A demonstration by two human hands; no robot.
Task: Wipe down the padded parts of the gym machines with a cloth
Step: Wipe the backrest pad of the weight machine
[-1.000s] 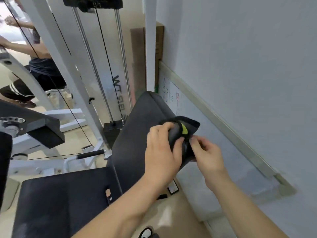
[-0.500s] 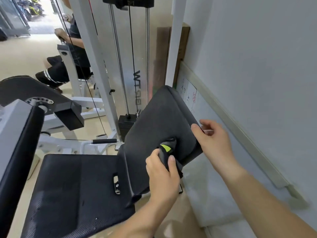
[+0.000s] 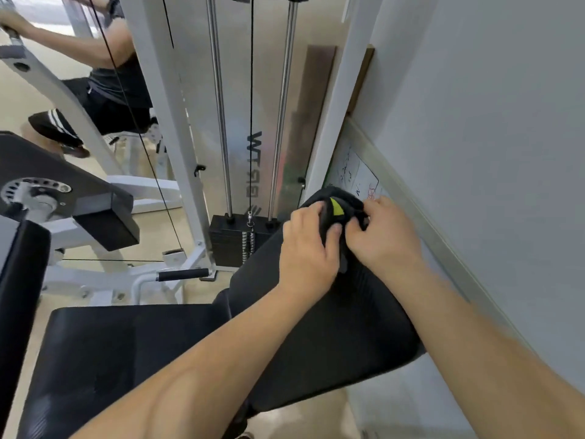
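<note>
A black cloth with a yellow-green tag is bunched at the top end of the machine's black padded backrest. My left hand grips the cloth from the left, thumb over its folds. My right hand pinches the cloth's right side. Both hands press it against the upper edge of the backrest. The black padded seat lies flat below and to the left, joined to the backrest.
A weight stack with guide rods and cable stands just behind the backrest. The grey wall with a metal rail runs close on the right. Another padded arm sits at left. A person exercises at the far left.
Both hands have come together on the cloth at the top of the backrest; half a second ago the right hand was off the cloth and the left held it lower on the pad.
</note>
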